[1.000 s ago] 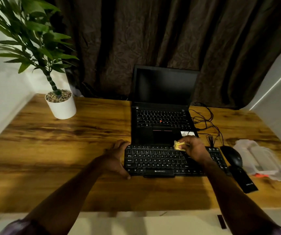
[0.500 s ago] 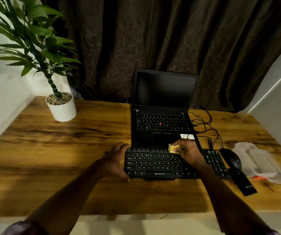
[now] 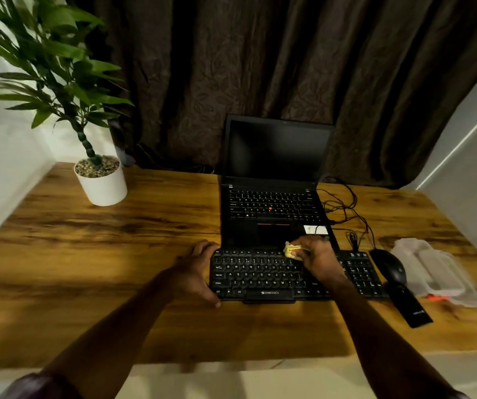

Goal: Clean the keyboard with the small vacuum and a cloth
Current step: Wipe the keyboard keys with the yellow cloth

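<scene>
Keyboard [image 3: 260,275]: black, lying flat on the wooden counter [image 3: 116,254], its back edge touching the front of an open laptop [image 3: 274,174].
Left hand [image 3: 195,272]: at the keyboard's left end, fingers curled over the back corner and thumb on the front edge, gripping it.
Right hand [image 3: 317,259]: over the keyboard's upper rows, right of centre; fingers bunched, pinching a small yellow cloth [image 3: 290,250] pressed to the top row of keys.
Mouse [image 3: 391,266]: black, just beside the keyboard's right end.
Black flat bar [image 3: 410,308]: off the keyboard's front right corner.
Clear plastic pack [image 3: 438,269]: right of the keyboard, beyond the mouse.
White plant pot [image 3: 102,185]: well behind and left of the keyboard.
</scene>
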`<state>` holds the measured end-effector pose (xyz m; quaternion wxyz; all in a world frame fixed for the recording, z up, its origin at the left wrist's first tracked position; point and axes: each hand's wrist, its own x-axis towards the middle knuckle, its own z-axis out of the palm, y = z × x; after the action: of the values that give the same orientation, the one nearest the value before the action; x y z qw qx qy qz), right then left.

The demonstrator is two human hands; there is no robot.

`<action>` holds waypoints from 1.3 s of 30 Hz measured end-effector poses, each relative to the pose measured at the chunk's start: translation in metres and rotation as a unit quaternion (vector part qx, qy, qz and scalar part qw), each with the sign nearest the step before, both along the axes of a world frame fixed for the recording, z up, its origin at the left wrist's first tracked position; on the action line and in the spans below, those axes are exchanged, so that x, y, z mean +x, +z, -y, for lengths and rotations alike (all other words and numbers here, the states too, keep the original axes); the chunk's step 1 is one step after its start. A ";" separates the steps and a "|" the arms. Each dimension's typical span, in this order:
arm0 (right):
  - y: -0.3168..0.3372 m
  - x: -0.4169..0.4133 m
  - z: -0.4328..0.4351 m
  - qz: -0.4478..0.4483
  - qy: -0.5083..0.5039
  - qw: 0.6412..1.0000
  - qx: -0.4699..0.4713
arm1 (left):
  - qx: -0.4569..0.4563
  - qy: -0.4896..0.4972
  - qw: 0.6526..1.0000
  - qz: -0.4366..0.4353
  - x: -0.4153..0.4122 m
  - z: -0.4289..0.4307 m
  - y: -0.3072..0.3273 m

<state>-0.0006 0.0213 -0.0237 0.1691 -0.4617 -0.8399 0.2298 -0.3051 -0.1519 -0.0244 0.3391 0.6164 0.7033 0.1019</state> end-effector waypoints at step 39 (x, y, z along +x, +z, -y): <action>0.018 -0.014 0.021 0.069 0.084 0.994 0.032 | 0.005 -0.009 1.000 -0.012 -0.004 -0.005 -0.007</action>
<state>-0.0143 0.0007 -0.0058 0.1056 -0.3983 -0.8923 0.1843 -0.3094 -0.1468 -0.0318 0.3283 0.6253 0.7016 0.0948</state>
